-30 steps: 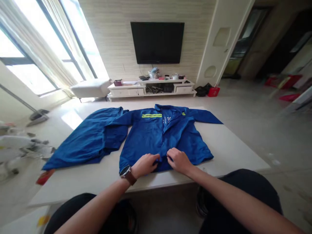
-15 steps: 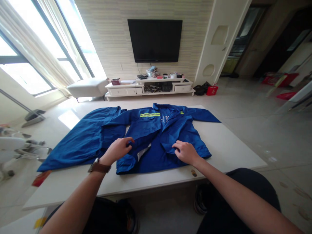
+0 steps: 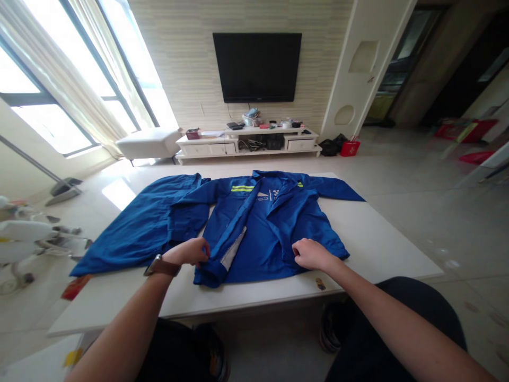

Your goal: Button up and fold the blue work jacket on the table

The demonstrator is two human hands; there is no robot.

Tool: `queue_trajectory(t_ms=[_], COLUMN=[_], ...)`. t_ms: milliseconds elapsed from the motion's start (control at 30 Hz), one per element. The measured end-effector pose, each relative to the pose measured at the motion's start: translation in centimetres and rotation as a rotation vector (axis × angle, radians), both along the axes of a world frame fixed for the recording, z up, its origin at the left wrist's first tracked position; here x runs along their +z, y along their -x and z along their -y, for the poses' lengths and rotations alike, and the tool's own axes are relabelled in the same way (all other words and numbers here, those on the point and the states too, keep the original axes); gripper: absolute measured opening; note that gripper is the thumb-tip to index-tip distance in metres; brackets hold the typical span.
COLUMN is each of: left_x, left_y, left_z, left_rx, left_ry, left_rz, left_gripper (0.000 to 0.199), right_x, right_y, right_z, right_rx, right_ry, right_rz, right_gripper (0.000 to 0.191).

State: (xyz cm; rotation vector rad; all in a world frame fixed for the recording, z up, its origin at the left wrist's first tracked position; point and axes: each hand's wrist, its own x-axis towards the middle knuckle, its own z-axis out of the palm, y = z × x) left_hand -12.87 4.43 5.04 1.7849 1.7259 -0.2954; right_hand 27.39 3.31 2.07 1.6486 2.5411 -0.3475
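A blue jacket (image 3: 262, 233) with yellow-green stripes lies spread on the white table (image 3: 382, 239), collar toward the far edge, its front flaps parted over a printed inside back. My left hand (image 3: 194, 251), with a watch on its wrist, is closed on the jacket's left front edge near the hem. My right hand (image 3: 312, 253) is closed at the right front flap, low down; its fingertips are partly hidden against the cloth. Left of the jacket lies another blue garment (image 3: 139, 223), touching the jacket's sleeve.
A small sticker (image 3: 320, 284) is on the table's near edge. A red item (image 3: 75, 286) lies at its left end. Beyond stand a white TV cabinet (image 3: 207, 149), a grey bench (image 3: 149, 142) and a red bag (image 3: 350, 147). My knees are below the near edge.
Both hands have closed further. The left front flap is folded outward, showing more of the print inside. My left hand has moved slightly left and down, my right slightly right. The view has shifted slightly.
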Motion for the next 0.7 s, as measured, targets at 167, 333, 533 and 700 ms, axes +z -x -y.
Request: queue_trajectory(t_ms=[167, 333, 533, 700], left_x=[-0.9, -2.3, -2.7, -2.6], left_y=[-1.0, -0.6, -0.7, -0.7], left_z=[0.1, -0.1, -0.1, -0.1], left_rx=[-0.029, -0.087, -0.097, -0.088], left_ry=[-0.058, -0.11, -0.143, -0.13], left_rz=[0.025, -0.028, -0.02, -0.007], left_gripper=[0.023, 0.034, 0.041, 0.042], right_x=[-0.7, -1.2, -1.1, -0.8], right_y=[0.1, 0.8, 1.5, 1.5], right_z=[0.0, 0.5, 1.3, 1.3], right_rx=[0.014, 0.101, 0.18, 0.2], right_ry=[-0.015, -0.063, -0.113, -0.111], right_rz=[-0.027, 0.009, 0.08, 0.1], right_gripper=[0.02, 0.022, 0.022, 0.02])
